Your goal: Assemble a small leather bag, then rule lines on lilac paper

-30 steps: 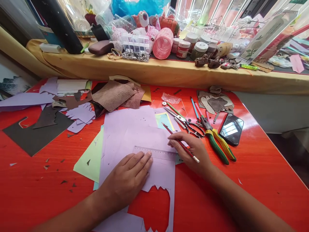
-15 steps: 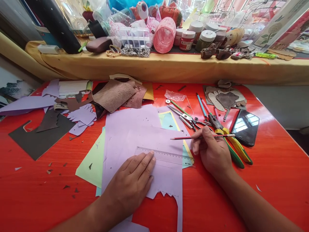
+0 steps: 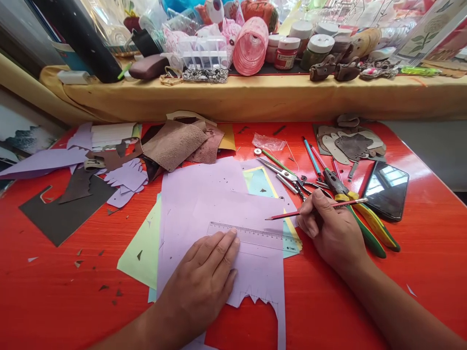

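Note:
My left hand [image 3: 206,277] lies flat, its fingertips pressing on a clear plastic ruler [image 3: 255,234] laid across purple paper [image 3: 219,204]. The paper's lower edge is cut in a jagged line, with a narrow strip hanging down at its right. Faint pencil lines run below the ruler. Between the thumb and fingers of my right hand [image 3: 328,228] is a red pencil [image 3: 284,215], its point to the left, just above the paper and apart from the ruler. Light green paper [image 3: 140,248] shows beneath the purple sheet.
Scissors [image 3: 280,170], yellow-green pliers [image 3: 365,214] and a black phone [image 3: 386,189] lie to the right. Leather pieces [image 3: 175,143] and purple scraps [image 3: 127,175] are piled at the back left. A cloth-covered ledge [image 3: 233,97] with jars and trinkets runs along the back.
The pencil tip has dipped slightly toward the paper, and the pencil now slants more. My left hand stays on the ruler. The whole view has shifted a little.

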`<state>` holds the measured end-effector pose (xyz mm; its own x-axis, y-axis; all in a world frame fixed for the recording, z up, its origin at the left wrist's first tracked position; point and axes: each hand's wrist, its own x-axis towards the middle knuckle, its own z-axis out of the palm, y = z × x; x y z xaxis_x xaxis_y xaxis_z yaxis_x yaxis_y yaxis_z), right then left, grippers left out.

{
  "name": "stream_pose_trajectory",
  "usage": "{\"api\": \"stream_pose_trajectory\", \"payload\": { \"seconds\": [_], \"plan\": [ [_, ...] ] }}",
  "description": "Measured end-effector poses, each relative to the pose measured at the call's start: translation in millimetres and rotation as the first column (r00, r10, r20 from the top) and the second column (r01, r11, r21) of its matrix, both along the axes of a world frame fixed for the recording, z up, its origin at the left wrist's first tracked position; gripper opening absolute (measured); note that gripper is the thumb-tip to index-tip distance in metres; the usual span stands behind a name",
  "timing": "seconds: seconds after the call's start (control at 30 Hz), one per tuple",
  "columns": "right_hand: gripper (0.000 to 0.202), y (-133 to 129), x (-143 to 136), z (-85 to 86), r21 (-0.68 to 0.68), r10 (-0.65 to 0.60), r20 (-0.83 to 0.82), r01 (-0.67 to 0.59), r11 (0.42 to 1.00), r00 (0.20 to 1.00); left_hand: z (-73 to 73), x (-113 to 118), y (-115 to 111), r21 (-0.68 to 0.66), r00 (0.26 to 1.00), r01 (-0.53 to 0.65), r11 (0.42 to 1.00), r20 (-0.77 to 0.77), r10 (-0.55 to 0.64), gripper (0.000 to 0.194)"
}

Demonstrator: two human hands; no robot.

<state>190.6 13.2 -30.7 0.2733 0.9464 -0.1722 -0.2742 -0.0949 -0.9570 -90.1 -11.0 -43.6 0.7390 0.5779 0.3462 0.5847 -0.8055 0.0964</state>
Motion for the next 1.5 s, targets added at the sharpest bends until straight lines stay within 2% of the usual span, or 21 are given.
{"api": "stream_pose_trajectory", "payload": {
  "seconds": [0.3, 1.5],
  "plan": [
    [0.049, -2, 2, -3.3, 0.018, 0.041, 0.083, -0.043, 0.999, 0.996, -1.3, -1, -1, -0.003, 1.000, -0.001, 1.000, -0.021, 0.001, 0.043],
    [0.046, -5, 5, -11.2, -0.001, 0.100, 0.118, -0.100, 0.995, 0.988, 0.3, 0, 0, -0.013, 0.999, -0.004, 1.000, -0.034, 0.004, 0.043]
  ]
}}
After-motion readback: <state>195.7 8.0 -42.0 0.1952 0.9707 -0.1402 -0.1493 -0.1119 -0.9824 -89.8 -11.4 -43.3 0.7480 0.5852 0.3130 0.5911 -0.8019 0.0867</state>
